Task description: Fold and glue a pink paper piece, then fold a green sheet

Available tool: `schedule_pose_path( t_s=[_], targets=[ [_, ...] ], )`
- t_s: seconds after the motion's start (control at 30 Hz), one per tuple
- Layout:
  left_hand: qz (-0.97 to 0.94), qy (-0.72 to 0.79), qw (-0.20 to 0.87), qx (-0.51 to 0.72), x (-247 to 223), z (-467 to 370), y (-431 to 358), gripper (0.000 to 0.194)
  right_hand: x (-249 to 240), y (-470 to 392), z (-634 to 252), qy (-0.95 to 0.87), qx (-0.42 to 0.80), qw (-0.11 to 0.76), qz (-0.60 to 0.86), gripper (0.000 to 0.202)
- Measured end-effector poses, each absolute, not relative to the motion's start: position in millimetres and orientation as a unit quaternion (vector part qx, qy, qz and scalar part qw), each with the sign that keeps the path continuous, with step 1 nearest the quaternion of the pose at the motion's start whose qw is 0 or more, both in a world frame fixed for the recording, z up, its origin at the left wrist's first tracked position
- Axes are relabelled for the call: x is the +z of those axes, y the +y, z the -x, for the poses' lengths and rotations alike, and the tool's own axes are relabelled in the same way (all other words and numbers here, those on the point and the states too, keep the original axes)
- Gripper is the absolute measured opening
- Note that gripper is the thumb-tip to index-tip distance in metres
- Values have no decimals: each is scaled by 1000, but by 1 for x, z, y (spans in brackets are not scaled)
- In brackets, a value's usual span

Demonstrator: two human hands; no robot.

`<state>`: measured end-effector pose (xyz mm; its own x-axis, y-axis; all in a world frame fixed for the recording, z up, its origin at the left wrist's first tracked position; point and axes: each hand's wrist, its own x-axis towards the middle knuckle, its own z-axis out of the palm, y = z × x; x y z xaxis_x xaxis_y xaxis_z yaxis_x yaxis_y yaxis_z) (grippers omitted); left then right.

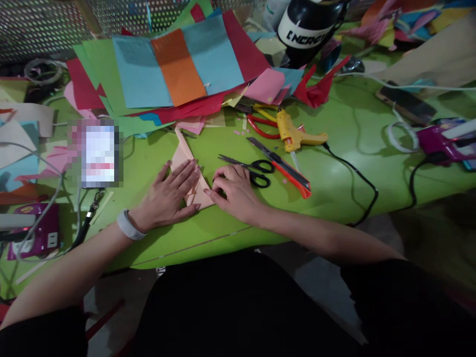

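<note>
A folded sheet of light peach paper (179,157) lies on the green table in front of me, its narrow tip pointing away. My left hand (173,191) rests flat on it with the fingers spread, hiding much of its left part. At the paper's lower right corner is my right hand (236,191), its fingers curled and the thumb touching the edge. Whether the right fingers pinch the paper is too small to tell. Black scissors (256,168) lie just beyond the right hand, beside a red utility knife (284,173).
A yellow glue gun (295,131) with a black cord and red-handled pliers (262,126) lie behind the knife. Coloured paper sheets (141,74) are piled at the back. A phone (98,156) stands at left, and a black mug (307,34) is at the back.
</note>
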<state>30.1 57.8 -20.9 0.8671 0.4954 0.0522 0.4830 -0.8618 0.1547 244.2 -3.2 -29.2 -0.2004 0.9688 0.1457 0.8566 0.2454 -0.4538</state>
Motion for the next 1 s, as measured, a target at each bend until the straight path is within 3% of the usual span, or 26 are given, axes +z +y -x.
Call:
schedule_pose_path(
  t_s=[1.0],
  targets=[
    [-962,251,85,68,-22,-30,57,77,-29,-2,-246,-765,157,200,592,26]
  ],
)
